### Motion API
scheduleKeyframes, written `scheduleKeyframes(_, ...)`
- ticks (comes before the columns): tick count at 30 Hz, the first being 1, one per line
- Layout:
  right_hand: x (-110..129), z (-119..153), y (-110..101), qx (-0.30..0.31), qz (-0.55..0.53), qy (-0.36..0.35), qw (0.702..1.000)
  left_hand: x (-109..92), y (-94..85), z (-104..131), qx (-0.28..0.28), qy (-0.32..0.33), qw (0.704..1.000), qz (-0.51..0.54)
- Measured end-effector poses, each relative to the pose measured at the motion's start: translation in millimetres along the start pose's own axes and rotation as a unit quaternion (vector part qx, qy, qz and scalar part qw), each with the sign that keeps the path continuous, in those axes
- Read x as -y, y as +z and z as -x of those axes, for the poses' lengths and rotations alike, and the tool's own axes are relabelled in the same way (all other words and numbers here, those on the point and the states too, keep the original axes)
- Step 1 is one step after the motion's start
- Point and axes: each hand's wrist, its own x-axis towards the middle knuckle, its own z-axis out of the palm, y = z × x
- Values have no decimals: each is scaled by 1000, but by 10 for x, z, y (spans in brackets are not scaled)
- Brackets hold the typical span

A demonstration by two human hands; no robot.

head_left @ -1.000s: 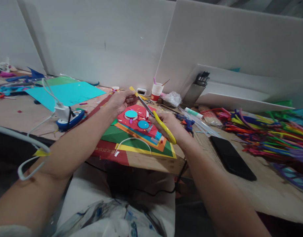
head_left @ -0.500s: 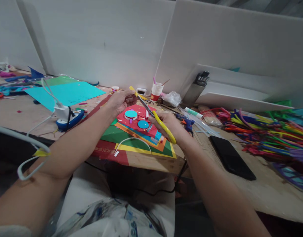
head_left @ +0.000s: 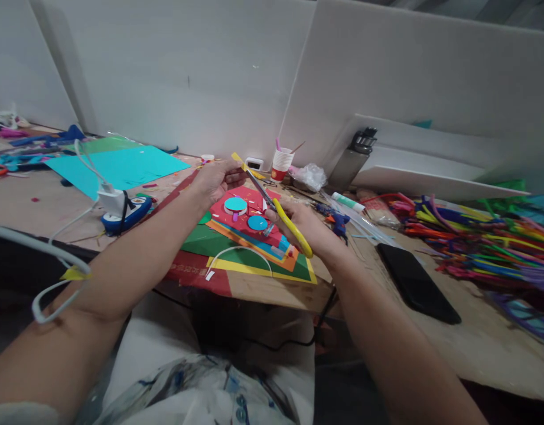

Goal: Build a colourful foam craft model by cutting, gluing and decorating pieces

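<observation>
My right hand is closed round the yellow handles of a pair of scissors, whose blades point up and left. Between the fingertips of my left hand is a small strip of yellow paper, and the blade tips meet it. Below both hands lies a stack of coloured sheets, with a red sheet on top and a green sheet underneath. A blue-topped round piece with a white side and a flat blue disc rest on the red sheet.
A blue power strip with a white charger stands left, beside a large light-blue sheet. Paper cups, a grey bottle and a blue glue gun stand or lie behind. A black phone and pipe cleaners are right.
The scissors and my right hand have shifted very slightly. My left hand keeps its hold on the yellow strip in nearly the same spot.
</observation>
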Motion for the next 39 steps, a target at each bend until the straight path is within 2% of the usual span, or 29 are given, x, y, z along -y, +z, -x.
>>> scheduleKeyframes(8,44,29,2,6,-33,10,999,-6,32,40,-16,2,999,-31)
scheduleKeyframes(16,80,37,-8,0,-35,28,999,33,26,19,-11,15,1000,-17)
scheduleKeyframes(39,-6,-9,9,5,-52,18,998,30,32,34,-7,4,1000,-4)
